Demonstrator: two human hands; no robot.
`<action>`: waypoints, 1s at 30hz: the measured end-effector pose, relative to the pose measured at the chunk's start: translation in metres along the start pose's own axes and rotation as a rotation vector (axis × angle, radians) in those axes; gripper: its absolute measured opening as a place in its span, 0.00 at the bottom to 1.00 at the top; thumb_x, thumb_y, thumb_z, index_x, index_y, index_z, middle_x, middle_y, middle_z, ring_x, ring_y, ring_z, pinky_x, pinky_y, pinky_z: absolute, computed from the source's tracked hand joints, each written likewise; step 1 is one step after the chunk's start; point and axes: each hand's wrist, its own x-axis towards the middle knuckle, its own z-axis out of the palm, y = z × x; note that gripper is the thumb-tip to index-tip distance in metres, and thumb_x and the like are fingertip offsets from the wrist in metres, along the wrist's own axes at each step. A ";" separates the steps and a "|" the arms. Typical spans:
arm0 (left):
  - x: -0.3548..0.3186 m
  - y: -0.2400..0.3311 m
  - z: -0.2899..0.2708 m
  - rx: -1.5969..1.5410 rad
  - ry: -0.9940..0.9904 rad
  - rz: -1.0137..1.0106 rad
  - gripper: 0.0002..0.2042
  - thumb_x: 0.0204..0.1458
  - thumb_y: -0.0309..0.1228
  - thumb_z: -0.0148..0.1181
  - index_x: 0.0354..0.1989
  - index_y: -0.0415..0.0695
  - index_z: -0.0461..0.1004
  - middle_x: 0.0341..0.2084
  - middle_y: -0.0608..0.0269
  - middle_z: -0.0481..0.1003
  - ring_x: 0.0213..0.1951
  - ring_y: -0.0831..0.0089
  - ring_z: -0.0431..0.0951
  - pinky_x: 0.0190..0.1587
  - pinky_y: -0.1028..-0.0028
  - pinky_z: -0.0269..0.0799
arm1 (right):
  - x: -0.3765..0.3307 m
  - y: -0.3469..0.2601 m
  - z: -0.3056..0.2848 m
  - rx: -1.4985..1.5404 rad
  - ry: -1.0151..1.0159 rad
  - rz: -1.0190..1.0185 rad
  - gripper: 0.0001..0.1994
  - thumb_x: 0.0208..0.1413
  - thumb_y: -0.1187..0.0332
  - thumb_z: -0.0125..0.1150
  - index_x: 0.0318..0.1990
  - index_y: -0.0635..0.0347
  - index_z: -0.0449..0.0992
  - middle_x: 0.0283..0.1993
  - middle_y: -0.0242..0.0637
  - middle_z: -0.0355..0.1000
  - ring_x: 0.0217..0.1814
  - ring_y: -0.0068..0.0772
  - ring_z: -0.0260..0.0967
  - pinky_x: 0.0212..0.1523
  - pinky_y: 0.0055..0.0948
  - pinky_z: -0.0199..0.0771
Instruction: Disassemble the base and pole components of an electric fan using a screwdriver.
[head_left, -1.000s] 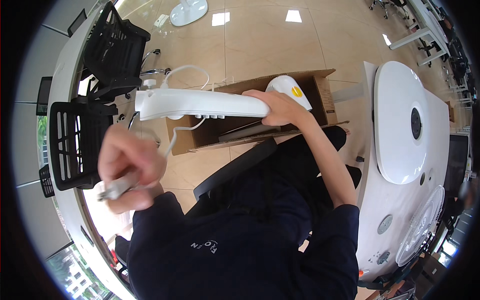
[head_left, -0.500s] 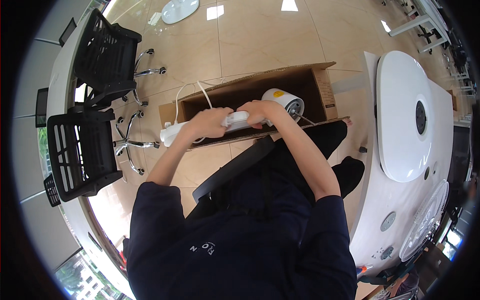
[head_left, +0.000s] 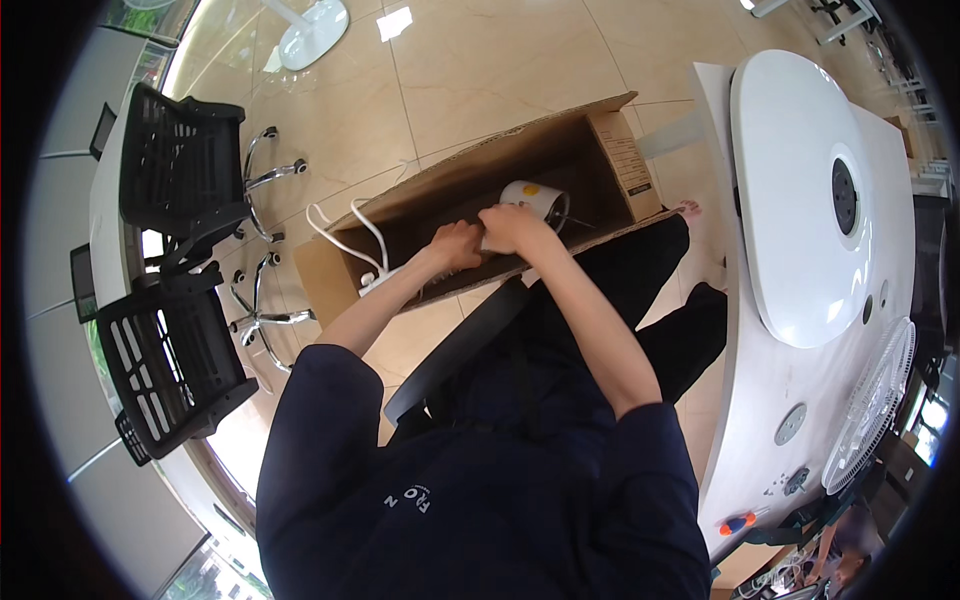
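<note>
A long, open cardboard box lies in front of me on the floor. Inside it is a white electric fan body, its rounded motor housing toward the right with a thin metal shaft sticking out. My right hand is closed around the neck just below the housing. Beside it, my left hand grips the column, most of which is hidden by my hands and forearm. A looped white power cord rises over the box's left end.
To the right, a white table bears a large white oval base, a round fan grille, a grey disc and an orange-and-blue tool. Black mesh chairs stand left. Another person shows at lower right.
Both hands have lowered the fan body deeper into the box. Its left end, which stuck out over the near edge, is now mostly within the box. The view has shifted slightly.
</note>
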 end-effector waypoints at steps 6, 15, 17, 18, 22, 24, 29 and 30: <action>0.056 -0.030 0.045 0.040 -0.090 -0.045 0.24 0.44 0.47 0.65 0.45 0.41 0.79 0.43 0.40 0.79 0.50 0.46 0.79 0.53 0.55 0.76 | -0.123 -0.059 0.025 0.235 0.615 -0.205 0.05 0.54 0.65 0.62 0.35 0.54 0.79 0.32 0.35 0.74 0.43 0.38 0.74 0.63 0.48 0.62; 0.134 -0.031 0.076 0.000 0.000 -0.069 0.25 0.45 0.50 0.65 0.43 0.41 0.79 0.43 0.41 0.79 0.48 0.47 0.79 0.53 0.55 0.75 | -0.116 -0.053 0.045 0.497 0.841 -0.232 0.05 0.38 0.72 0.64 0.27 0.55 0.77 0.29 0.30 0.73 0.35 0.34 0.71 0.53 0.36 0.66; 0.153 -0.027 0.087 -0.156 -0.104 -0.123 0.26 0.46 0.51 0.65 0.45 0.42 0.79 0.41 0.43 0.80 0.50 0.47 0.79 0.53 0.55 0.75 | -0.120 -0.053 0.047 0.501 0.847 -0.225 0.05 0.37 0.71 0.64 0.25 0.55 0.75 0.28 0.32 0.71 0.35 0.35 0.70 0.53 0.36 0.67; 0.164 -0.025 0.094 -0.156 -0.112 -0.110 0.26 0.46 0.51 0.65 0.45 0.42 0.79 0.41 0.43 0.80 0.50 0.47 0.79 0.53 0.55 0.75 | -0.119 -0.053 0.045 0.500 0.859 -0.232 0.05 0.36 0.71 0.64 0.23 0.56 0.74 0.27 0.33 0.69 0.35 0.36 0.69 0.52 0.35 0.68; 0.195 -0.016 0.132 -0.192 -0.012 -0.231 0.24 0.47 0.48 0.66 0.48 0.43 0.79 0.47 0.43 0.79 0.51 0.50 0.79 0.56 0.56 0.75 | -0.120 -0.057 0.040 0.517 0.792 -0.238 0.06 0.36 0.69 0.64 0.22 0.55 0.72 0.26 0.33 0.67 0.35 0.36 0.68 0.54 0.34 0.68; 0.203 -0.002 0.148 -0.143 -0.036 -0.253 0.25 0.48 0.47 0.66 0.50 0.42 0.78 0.49 0.43 0.78 0.53 0.50 0.78 0.57 0.55 0.74 | -0.122 -0.052 0.038 0.512 0.780 -0.234 0.06 0.36 0.69 0.64 0.22 0.55 0.72 0.27 0.33 0.67 0.35 0.36 0.68 0.55 0.34 0.68; 0.205 -0.009 0.158 -0.134 -0.023 -0.241 0.28 0.47 0.44 0.67 0.54 0.41 0.75 0.53 0.44 0.75 0.57 0.50 0.76 0.59 0.55 0.73 | -0.121 -0.053 0.039 0.517 0.750 -0.248 0.06 0.35 0.69 0.63 0.23 0.56 0.73 0.27 0.33 0.68 0.35 0.36 0.69 0.55 0.34 0.67; 0.201 -0.013 0.157 -0.158 0.056 -0.195 0.29 0.45 0.44 0.69 0.54 0.41 0.75 0.52 0.45 0.76 0.56 0.51 0.77 0.58 0.55 0.73 | -0.121 -0.055 0.038 0.521 0.766 -0.249 0.06 0.35 0.69 0.63 0.23 0.56 0.73 0.27 0.33 0.68 0.35 0.36 0.69 0.55 0.34 0.67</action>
